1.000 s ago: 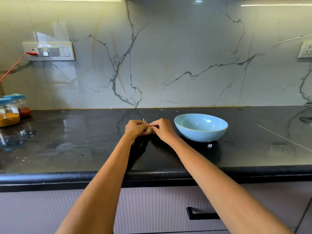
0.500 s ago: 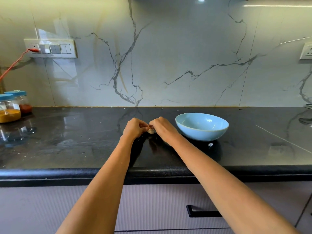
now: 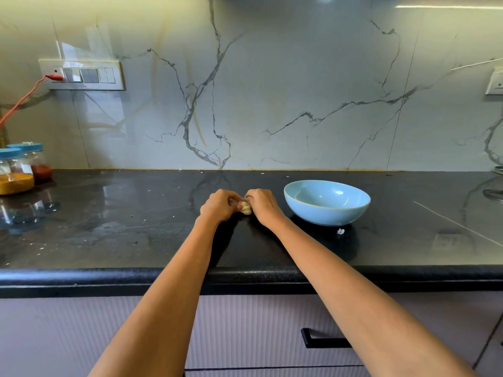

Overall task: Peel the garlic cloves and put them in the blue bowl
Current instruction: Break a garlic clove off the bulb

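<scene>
Garlic [image 3: 246,207] is pinched between both hands, held just over the black countertop [image 3: 122,227] midway between its front edge and the back wall, slightly left of the blue bowl [image 3: 326,202]. Left hand [image 3: 219,205] has its fingers curled round the left side of the garlic; right hand [image 3: 262,204] has its fingers curled onto the right side, fingertips meeting the left hand's at the top. Only a small pale, lobed patch of garlic shows between the 2 hands; cannot tell whether it is 1 clove or several joined, nor how much skin remains. Blue bowl stands on the countertop just right of the right hand, not touching it, and its interior looks empty from this angle. 1 small white scrap [image 3: 340,231] lies on the countertop near the bowl's front side, toward the front edge; likely a bit of skin. 2 blue-lidded jars [image 3: 19,170] stand at the far left, by the back wall. Judgement: the step in hand is peeling or breaking apart, with no clove yet delivered, so the task looks early. Next move calls for the fingertips to lift and strip the papery skin while the other hand steadies the garlic, then a short carry right over the bowl rim to drop the bare clove.
</scene>
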